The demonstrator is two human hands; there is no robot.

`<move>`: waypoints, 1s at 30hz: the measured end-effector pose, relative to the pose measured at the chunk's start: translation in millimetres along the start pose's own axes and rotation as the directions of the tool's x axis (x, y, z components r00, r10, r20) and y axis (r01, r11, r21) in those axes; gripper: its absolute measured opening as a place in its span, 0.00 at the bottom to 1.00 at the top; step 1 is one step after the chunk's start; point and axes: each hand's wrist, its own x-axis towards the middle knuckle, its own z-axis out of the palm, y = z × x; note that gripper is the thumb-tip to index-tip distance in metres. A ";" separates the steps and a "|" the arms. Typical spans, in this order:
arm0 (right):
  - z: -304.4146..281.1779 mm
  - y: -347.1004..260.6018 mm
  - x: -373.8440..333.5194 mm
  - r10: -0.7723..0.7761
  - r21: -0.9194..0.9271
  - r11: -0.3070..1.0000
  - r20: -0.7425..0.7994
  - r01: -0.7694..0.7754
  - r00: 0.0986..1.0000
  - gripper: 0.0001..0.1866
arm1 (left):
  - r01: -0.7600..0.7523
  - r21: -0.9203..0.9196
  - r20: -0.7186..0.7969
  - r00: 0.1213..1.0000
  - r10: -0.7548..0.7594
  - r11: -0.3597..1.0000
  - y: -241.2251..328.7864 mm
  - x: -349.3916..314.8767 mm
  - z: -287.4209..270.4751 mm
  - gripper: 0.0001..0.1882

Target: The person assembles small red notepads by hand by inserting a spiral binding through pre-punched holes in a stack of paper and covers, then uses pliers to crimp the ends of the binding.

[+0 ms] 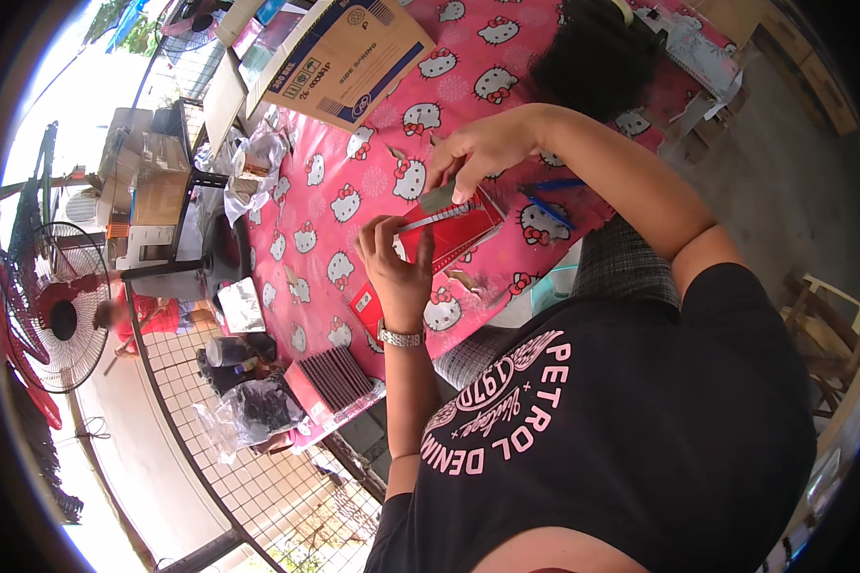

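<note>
My left hand [398, 267], with a metal-banded watch [400, 334] at its wrist, pinches a narrow pale strip marked like a ruler [438, 218]. At the strip's far side, my right hand [487, 148] has its thumb and fingers closed on a flat grey-green piece that looks like a leaf [437, 199]. Both hands are above a red booklet or folder [468, 232], which they partly cover. Another red flat item [365, 304] shows beside my left wrist. Blue pens [550, 212] lie to the right of the booklet.
A pink patterned cloth [377, 196] covers the table, with small dry leaf-like bits [463, 280] on it. A cardboard box [349, 62] stands at the far side, near a black bundle [592, 62]. Dark ridged stacked items [333, 379] sit near left; a fan [62, 320] stands beyond.
</note>
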 end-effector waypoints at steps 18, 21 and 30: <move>0.4 -4.7 29.0 0.067 0.028 0.997 0.043 -0.069 0.997 0.27 | 0.139 -0.256 0.088 0.989 -0.120 0.957 -5.5 9.6 -4.8 0.16; -1.1 6.4 31.8 -0.037 0.391 0.919 -0.008 0.038 0.999 0.27 | 0.167 -0.279 0.101 0.984 -0.144 0.946 -9.4 8.4 -4.6 0.16; 6.0 -2.0 39.5 -0.073 0.320 0.947 0.111 0.034 0.991 0.24 | 0.142 -0.257 0.069 0.989 -0.129 0.956 -8.3 9.1 -6.9 0.16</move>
